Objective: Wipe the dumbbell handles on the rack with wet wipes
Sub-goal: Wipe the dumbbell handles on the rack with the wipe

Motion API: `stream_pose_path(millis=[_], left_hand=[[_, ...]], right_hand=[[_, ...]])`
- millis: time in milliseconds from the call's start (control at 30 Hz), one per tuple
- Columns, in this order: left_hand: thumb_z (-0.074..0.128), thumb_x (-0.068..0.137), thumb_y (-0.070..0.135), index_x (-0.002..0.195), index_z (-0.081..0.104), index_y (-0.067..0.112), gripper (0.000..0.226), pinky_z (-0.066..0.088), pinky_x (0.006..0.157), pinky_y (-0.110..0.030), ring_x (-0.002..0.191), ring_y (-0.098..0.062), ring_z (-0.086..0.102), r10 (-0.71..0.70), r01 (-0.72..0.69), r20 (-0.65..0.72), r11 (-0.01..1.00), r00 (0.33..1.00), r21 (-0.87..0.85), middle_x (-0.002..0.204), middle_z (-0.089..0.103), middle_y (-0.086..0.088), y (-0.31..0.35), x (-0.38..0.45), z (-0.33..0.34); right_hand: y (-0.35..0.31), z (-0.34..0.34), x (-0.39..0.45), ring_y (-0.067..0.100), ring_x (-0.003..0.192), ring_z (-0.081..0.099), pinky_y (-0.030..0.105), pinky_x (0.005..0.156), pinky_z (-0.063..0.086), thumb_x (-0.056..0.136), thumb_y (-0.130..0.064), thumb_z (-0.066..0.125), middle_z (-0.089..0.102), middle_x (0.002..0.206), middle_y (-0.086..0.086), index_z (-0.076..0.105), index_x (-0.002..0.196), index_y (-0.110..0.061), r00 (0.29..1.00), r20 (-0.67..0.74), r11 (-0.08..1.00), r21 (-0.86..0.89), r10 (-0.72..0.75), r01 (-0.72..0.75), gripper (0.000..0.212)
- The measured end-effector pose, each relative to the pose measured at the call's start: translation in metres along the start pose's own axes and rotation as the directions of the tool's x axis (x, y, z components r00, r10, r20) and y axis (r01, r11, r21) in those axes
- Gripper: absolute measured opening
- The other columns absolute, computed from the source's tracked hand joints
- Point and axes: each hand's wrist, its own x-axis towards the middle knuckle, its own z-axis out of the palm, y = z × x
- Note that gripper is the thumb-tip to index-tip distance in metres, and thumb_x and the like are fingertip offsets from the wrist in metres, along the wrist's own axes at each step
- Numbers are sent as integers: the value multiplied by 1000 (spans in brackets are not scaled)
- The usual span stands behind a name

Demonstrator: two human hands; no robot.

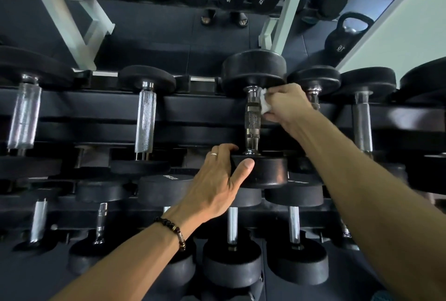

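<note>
Presently, head view: every line below is taken from this one camera.
Step in hand: the far end of one dumbbell handle [252, 117] is being wiped, judged from where the wet wipe [265, 101] is pressed against the right side of the chrome.
Right hand [286, 103]: the fingers are curled and the white wipe is pinched in them, held against the handle just below the far weight head.
Left hand [220, 180]: the fingers are bent over the top of the near weight head [263, 170] and the thumb is laid on its face, so the dumbbell is gripped and steadied.
Task's thing: the dumbbell lies on the upper tier of the rack [198, 110], right of the middle, its handle running away from the camera.
Doing it well: the wipe would best be wrapped further round the bar and drawn along the knurled middle to the near collar, while the weight is turned by the steadying hand so the underside is reached.
Neighbours: a thinner handle [313, 99] lies just beside the wiping hand, partly hidden behind it; knuckle room there looks tight.
Still to be wiped, by judgement: the handles to the left [144, 122] and those on the lower tier [232, 224].
Further off: a kettlebell [346, 35] stands on the floor beyond the rack, well apart.
</note>
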Motion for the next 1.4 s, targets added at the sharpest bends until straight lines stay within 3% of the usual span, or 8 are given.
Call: stream_pose_path(millis=[133,233,433,533,767,1033,1233,1400], left_hand=[[23,82,76,135,37,22,77,44,100,-33,121,-10,44,-18,18,6,1000,1000,5,129,44,6,2,-1,0],[23,80,78,136,37,23,79,45,99,-35,119,-11,46,-29,27,50,999,998,34,128,44,5,5,-2,-4],[40,96,59,118,61,30,41,43,87,-19,92,12,55,-7,13,27,973,1000,-231,110,65,14,19,17,-32],[55,98,28,136,53,26,38,45,97,-13,105,7,61,57,-69,-41,921,998,-384,122,63,5,36,33,-46],[75,82,1,87,70,12,14,59,70,-28,85,-20,70,-63,9,-96,877,993,-481,94,71,-12,34,46,-51],[81,74,12,70,67,29,22,61,79,-41,84,-19,70,-285,59,-354,845,891,-532,85,70,1,32,89,-28],[63,74,2,63,64,4,11,46,76,-31,73,-17,58,-269,130,-159,803,950,-582,73,61,-8,43,96,-28],[69,91,24,63,75,24,29,57,89,-44,79,-19,68,-251,156,-101,821,963,-549,81,73,-5,35,101,-29]], right_hand=[[38,-15,-21,30,89,64,42,83,53,86,0,54,71,93,20,72,85,-1,968,226,942,-335,112,-31,18],[31,-35,-34,22,75,60,34,74,52,92,-11,61,70,80,13,75,85,-7,962,250,813,-534,-110,232,17],[5,-47,-75,2,77,66,17,75,54,85,-6,75,76,90,0,72,91,-15,928,244,915,-221,-283,337,12],[2,-40,-87,13,78,70,27,80,58,77,-4,81,74,83,0,65,86,-12,899,304,887,-241,-316,394,20],[24,-32,-96,9,88,68,31,85,57,72,-18,86,69,92,-5,62,97,-20,907,191,842,-338,-376,420,35],[64,-12,-104,19,96,61,33,82,47,98,-27,52,65,109,-1,66,109,-16,890,-13,707,-613,-455,353,22],[71,1,-101,22,85,63,35,74,43,93,-31,30,70,93,-3,67,103,-18,833,-55,580,-743,-551,335,40],[70,1,-102,22,78,64,36,71,44,95,-30,29,70,87,-3,67,103,-16,815,-44,566,-741,-578,362,41]])
